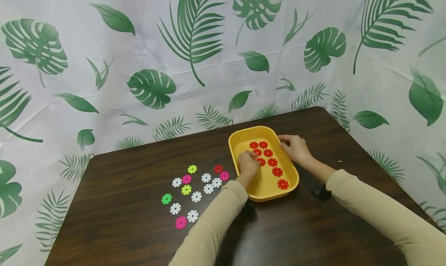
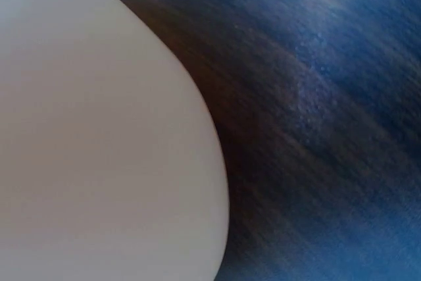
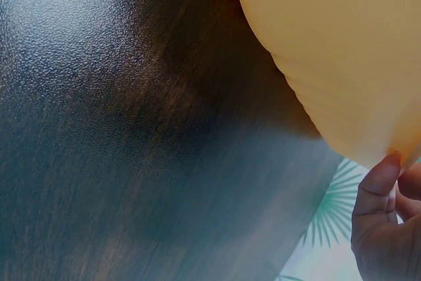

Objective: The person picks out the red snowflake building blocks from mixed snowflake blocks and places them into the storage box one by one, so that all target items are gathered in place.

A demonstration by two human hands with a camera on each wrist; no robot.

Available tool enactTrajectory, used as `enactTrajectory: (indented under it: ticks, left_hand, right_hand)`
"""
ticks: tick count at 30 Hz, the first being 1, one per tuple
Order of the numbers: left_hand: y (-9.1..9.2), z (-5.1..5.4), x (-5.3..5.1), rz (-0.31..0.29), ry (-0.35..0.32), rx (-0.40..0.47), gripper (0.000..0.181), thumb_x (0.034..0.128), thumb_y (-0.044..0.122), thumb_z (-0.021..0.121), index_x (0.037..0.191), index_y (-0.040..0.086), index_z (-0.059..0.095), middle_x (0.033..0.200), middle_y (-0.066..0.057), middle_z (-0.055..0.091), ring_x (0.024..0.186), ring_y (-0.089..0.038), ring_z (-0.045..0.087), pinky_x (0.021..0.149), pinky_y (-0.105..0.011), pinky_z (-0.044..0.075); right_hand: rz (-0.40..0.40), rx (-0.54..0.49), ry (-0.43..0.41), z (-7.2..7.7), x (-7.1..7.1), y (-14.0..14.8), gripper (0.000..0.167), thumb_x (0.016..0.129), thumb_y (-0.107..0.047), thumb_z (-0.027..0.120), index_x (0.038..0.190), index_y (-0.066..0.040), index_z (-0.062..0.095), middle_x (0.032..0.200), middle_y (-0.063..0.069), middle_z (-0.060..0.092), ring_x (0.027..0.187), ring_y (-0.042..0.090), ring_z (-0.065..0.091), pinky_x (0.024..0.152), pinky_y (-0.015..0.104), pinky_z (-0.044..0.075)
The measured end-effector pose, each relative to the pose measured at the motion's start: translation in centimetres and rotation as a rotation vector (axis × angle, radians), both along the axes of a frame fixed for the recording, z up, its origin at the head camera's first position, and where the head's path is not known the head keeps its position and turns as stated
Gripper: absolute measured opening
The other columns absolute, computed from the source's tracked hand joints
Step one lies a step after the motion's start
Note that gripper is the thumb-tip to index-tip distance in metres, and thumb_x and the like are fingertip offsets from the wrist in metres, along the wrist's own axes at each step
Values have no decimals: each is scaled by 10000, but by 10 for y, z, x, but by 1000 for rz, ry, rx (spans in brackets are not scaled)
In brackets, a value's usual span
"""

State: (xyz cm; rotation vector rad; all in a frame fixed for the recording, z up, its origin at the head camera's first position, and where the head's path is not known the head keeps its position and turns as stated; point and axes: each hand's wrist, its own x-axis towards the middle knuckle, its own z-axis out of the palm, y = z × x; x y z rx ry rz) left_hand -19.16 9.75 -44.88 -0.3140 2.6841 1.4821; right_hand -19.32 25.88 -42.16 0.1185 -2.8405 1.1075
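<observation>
A yellow tray (image 1: 265, 192) stands on the table, with several notched red discs (image 1: 277, 172) in rows on its floor. My left hand (image 1: 248, 164) reaches over the tray's left side with its fingers curled down. It pinches a red disc (image 1: 261, 162) in the left row, partly covered by the fingers. My right hand (image 1: 295, 147) grips the tray's right rim near the far corner. In the right wrist view, the thumb (image 3: 378, 189) presses against the tray's yellow wall (image 3: 342, 51). Only a pale rounded surface and table show in the left wrist view.
Left of the tray, loose notched discs lie scattered on the dark wooden table (image 1: 122, 204): several white discs (image 1: 196, 196), pink discs (image 1: 181, 222), yellow discs (image 1: 186, 189), a green disc (image 1: 167, 198) and a red one (image 1: 218, 169). A leaf-patterned cloth (image 1: 146, 49) hangs behind.
</observation>
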Motion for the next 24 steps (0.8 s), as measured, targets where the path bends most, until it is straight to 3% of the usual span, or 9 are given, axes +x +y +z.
enactTrajectory:
  ticks: [7, 15, 24]
  left_hand:
    - [-1, 1, 2, 15, -14, 31, 187, 762, -14, 743, 932, 48, 698, 893, -51, 602, 801, -128, 523, 718, -246, 481]
    - [-1, 3, 5, 41, -42, 128, 227, 782, 59, 752, 990, 53, 660, 949, -52, 597, 861, -145, 537, 765, -262, 507]
    - [-2, 18, 11, 0, -46, 195, 330, 780, 70, 752, 1093, 51, 649, 1055, -91, 631, 877, -152, 577, 791, -273, 530]
  right_hand:
    - [-4, 0, 13, -1, 0, -1, 331, 943, -30, 525, 1253, 85, 542, 1101, 271, 624, 869, 316, 627, 746, 412, 559]
    - [0, 1, 22, -3, 0, -3, 327, 938, -32, 535, 1242, 87, 552, 1090, 269, 630, 862, 318, 633, 730, 402, 561]
    - [4, 3, 13, 0, 0, -1, 328, 943, -26, 522, 1247, 96, 540, 1067, 268, 625, 821, 291, 619, 705, 382, 564]
